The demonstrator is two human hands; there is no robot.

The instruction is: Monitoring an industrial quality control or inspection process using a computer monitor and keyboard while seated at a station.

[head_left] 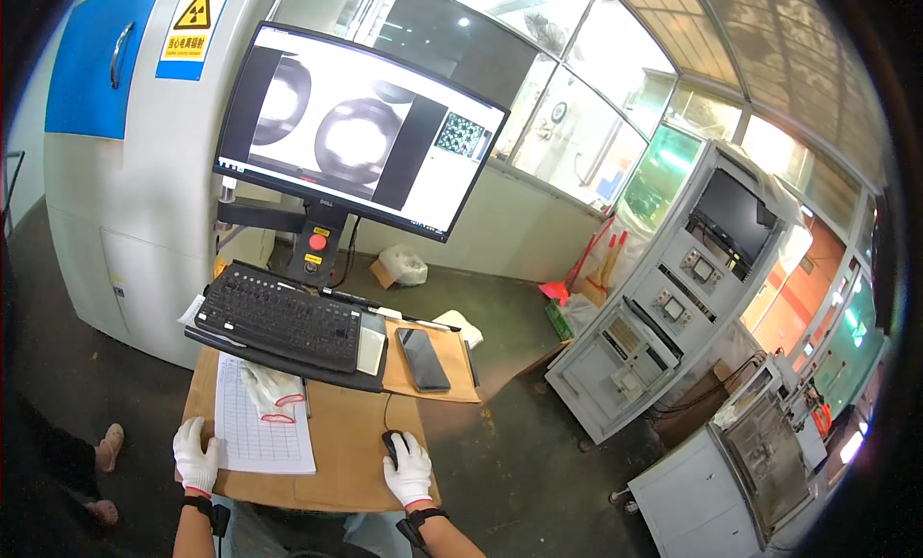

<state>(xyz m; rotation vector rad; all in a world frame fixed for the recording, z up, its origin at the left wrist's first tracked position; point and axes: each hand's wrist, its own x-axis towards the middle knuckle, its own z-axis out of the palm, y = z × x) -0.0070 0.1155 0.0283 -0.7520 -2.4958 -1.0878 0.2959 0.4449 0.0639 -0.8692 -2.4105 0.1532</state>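
My right hand [410, 475], in a white knit glove, is closed over a black computer mouse [389, 446] on the brown board-topped table [356, 462]. At the table's left edge lies my left hand [196, 458], gloved too, fingers stretched and holding nothing. Beside it a gridded paper form [260, 438] lies flat, with a loose white glove [273, 393] on its upper part. Above, a black keyboard [279, 313] sits on a tray, and a dark phone [423, 359] rests on cardboard to its right. The monitor [356, 125] displays large grey round shapes with bright centres.
A large white machine cabinet [144, 231] with a blue door stands at the left. A red button [317, 242] sits below the monitor. Rightward are a grey control cabinet [635, 337] and a metal bench [711, 491]. Another person's feet [111, 447] show at lower left.
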